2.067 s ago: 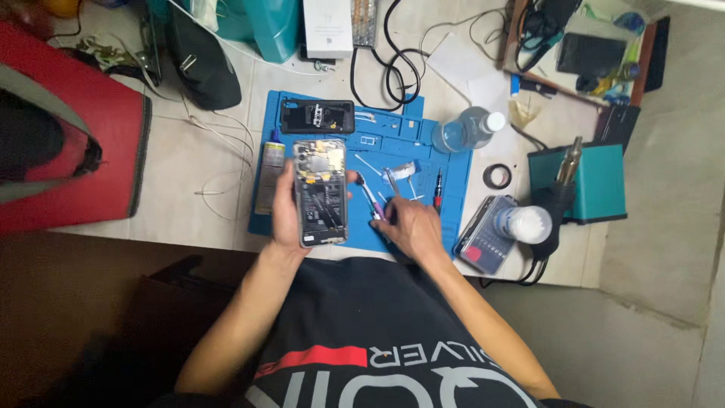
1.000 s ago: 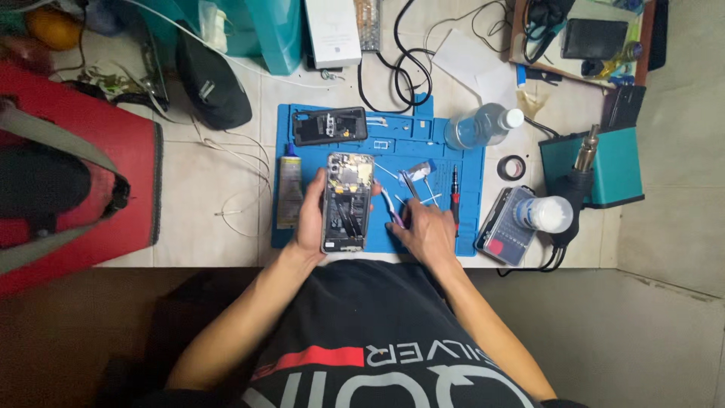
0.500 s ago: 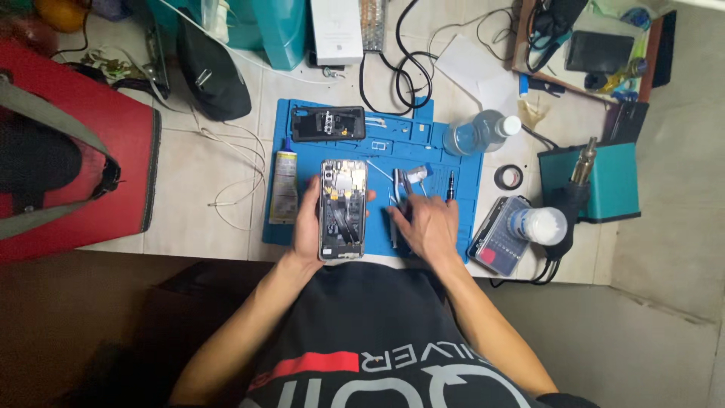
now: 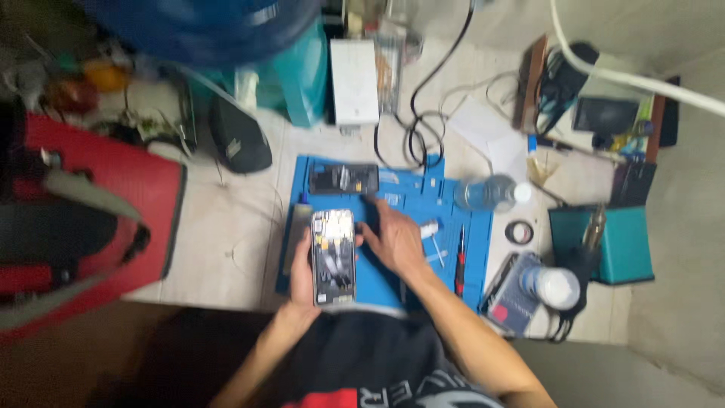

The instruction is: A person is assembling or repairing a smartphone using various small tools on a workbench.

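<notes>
Blue mat (image 4: 445,208): opened phone (image 4: 333,255) gripped by left hand (image 4: 302,273), right hand (image 4: 396,240) loose beside it.

Motion blur softens the whole frame, heaviest at 12 o'clock. Even, moderate light covers the pale worktop (image 4: 226,219); from 6 to 9 o'clock it falls into dim shadow.

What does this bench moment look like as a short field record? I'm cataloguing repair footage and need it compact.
left hand: left hand holds the opened phone by its edge, inner parts facing up
right hand: right hand lies on the blue mat, fingers beside the phone's upper right edge; whether they hold anything cannot be told
mat: also bears a second dark phone part and a red-handled screwdriver
nearby: clear water bottle, tape roll, red bag
image: blurred
</notes>
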